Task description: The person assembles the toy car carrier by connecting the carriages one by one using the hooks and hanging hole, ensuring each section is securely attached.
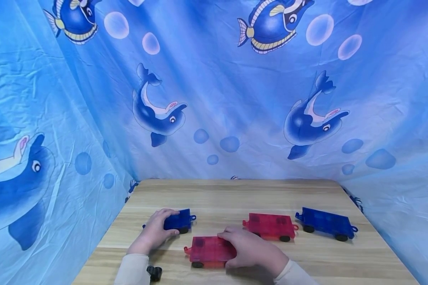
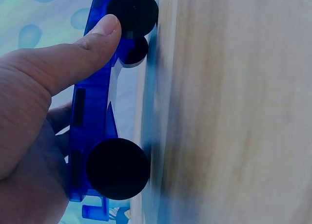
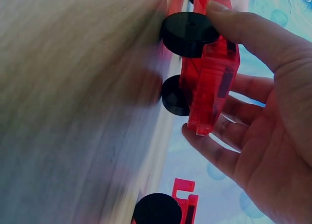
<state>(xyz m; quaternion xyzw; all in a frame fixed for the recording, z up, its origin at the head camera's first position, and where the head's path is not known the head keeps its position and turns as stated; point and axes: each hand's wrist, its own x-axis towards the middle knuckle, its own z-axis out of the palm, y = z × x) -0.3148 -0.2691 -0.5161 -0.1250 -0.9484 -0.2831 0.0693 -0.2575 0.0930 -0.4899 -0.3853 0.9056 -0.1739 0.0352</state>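
Observation:
At the left of the head view, my left hand (image 1: pixel 156 230) grips a translucent blue toy train car (image 1: pixel 183 220) with black wheels. The left wrist view shows the thumb along its side by a wheel, the fingers partly hidden behind the car. Nearer the front, my right hand (image 1: pixel 253 250) holds a red toy train car (image 1: pixel 208 250) by its right end, thumb on the near side and fingers over the far side. This red car's hook sticks out to the left. In the right wrist view its black wheels (image 3: pixel 190 34) are close to the table.
A second red car (image 1: pixel 272 225) stands behind my right hand, and another blue car (image 1: pixel 326 222) sits at an angle to its right. All are on a wood-grain table (image 1: pixel 235 194). A blue sea-print curtain (image 1: pixel 217 99) hangs around the back and sides.

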